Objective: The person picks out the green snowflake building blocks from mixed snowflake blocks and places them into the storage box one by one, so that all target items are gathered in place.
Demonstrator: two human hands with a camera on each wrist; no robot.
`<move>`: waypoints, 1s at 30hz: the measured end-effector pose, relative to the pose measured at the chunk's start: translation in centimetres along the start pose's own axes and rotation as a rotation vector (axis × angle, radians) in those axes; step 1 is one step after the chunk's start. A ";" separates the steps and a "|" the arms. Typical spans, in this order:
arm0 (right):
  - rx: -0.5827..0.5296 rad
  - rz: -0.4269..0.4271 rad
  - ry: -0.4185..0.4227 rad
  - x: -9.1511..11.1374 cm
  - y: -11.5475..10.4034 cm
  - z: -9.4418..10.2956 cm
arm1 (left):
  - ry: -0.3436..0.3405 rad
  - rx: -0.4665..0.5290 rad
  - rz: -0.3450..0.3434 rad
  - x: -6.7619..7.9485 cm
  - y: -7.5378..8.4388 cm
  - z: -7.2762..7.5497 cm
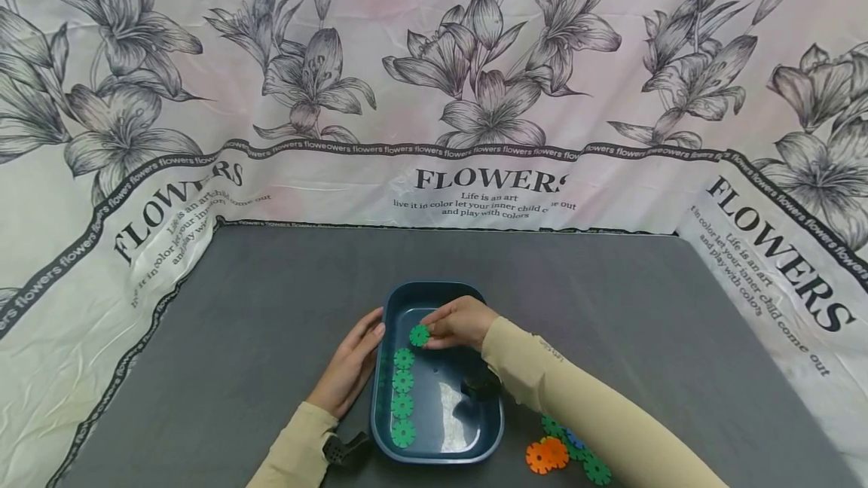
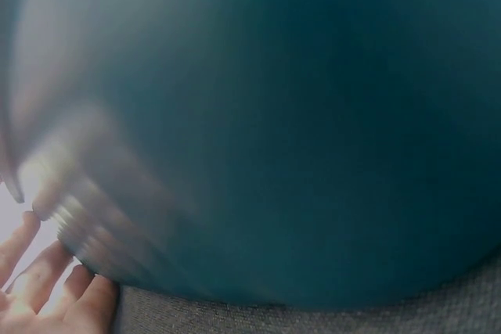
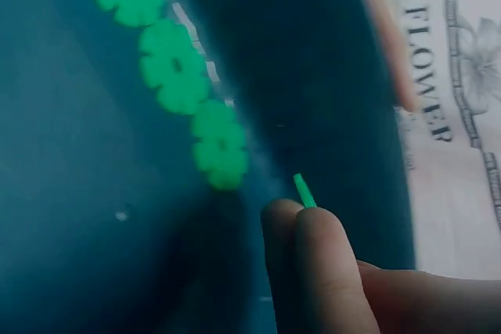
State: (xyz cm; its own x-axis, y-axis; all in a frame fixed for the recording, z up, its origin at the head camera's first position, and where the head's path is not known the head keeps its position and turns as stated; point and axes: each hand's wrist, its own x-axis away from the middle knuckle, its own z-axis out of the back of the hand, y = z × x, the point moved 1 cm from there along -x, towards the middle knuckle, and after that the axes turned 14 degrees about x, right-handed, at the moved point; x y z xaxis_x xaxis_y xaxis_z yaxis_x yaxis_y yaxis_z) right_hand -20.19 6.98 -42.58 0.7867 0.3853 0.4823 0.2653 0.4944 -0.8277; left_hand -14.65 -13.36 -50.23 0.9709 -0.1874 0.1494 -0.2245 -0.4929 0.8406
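Observation:
A blue rectangular tray (image 1: 468,439) stands on the grey table. Inside it, along the left wall, several green notched discs (image 1: 403,381) lie in a line. My right hand (image 1: 459,322) is over the tray and pinches another green notched disc (image 1: 419,335), just beyond the far end of that line. In the right wrist view this pinched disc (image 3: 304,190) appears edge-on at the fingertips. My left hand (image 1: 351,364) rests against the tray's left side, its fingers fairly straight along the outer wall. The left wrist view is mostly filled by that wall (image 2: 297,154).
Right of the tray, partly under the right forearm, lies a loose pile with orange discs (image 1: 547,455), green discs (image 1: 597,469) and a blue disc (image 1: 575,439). A flower-printed cloth (image 1: 325,187) borders the back and sides of the table.

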 end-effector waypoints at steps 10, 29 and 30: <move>0.072 -0.016 0.077 -1.6 0.1 -1.4 | 0.004 0.000 0.007 0.1 0.1 0.0; 0.210 0.044 0.142 -2.5 -0.3 -2.2 | -0.018 0.009 0.001 0.0 0.3 0.0; 0.213 0.043 0.140 -2.5 -0.2 -2.2 | -0.019 0.014 0.003 0.0 0.2 0.0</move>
State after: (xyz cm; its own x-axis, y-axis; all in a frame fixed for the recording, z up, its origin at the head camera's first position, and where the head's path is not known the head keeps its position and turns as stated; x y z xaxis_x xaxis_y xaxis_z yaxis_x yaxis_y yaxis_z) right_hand -21.01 4.20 -44.21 0.8682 0.3055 0.3911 0.1179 0.6386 -0.7605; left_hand -14.67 -13.48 -50.03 0.9685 -0.2047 0.1418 -0.2285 -0.5042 0.8328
